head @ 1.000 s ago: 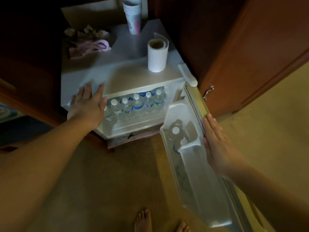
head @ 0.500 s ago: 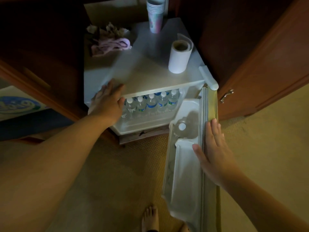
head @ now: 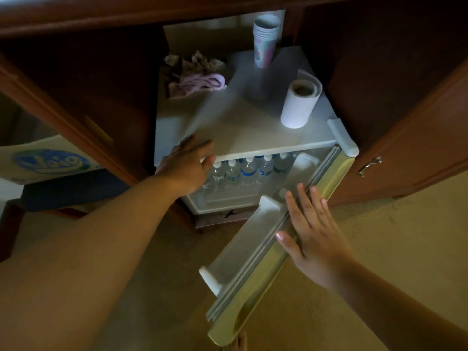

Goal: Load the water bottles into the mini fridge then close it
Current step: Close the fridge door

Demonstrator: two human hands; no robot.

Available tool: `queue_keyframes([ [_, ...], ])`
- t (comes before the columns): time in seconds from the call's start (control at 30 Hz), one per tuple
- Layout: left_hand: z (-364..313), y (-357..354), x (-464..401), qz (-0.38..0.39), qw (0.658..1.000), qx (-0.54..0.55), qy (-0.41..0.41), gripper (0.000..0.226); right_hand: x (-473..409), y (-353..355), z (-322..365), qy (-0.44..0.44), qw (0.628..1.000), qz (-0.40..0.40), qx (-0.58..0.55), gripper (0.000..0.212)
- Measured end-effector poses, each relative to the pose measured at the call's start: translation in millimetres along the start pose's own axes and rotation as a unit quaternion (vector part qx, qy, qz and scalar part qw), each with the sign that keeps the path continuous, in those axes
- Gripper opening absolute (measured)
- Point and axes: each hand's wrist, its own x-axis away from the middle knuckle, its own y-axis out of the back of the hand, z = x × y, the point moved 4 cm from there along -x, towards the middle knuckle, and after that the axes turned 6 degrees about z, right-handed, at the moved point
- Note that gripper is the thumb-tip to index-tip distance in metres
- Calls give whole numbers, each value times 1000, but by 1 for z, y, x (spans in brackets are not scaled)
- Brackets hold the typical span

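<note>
While bottles [head: 249, 168] line the fridge [head: 243, 133], flat-open right grip [head: 310, 231] against door [head: 255, 269].

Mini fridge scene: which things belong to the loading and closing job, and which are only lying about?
Job: water bottles, fridge door, mini fridge, left hand, right hand.
Lying about: paper roll, cup stack, pink cloth.

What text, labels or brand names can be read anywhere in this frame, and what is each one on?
Blue oval logo on the white package at far left: script lettering, cut off and blurred, not readable.
Blue labels on the water bottles inside the mini fridge: too small to read.
Stack of paper cups: a coloured pattern, no legible words.
Nothing else carries text.
</note>
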Motion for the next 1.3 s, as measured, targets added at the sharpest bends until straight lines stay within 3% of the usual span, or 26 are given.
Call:
queue_keyframes([
  [0.6,1,-9,-4,38,999,15,12,58,-91,10,35,-29,999,-30,-12,74],
  [1.1,1,-18,-4,-5,999,31,-4,61,-126,15,41,-78,996,-33,36,89],
  [1.3,-8,-21,-5,-18,999,17,26,58,-123,20,42,-79,996,-14,33,94],
])
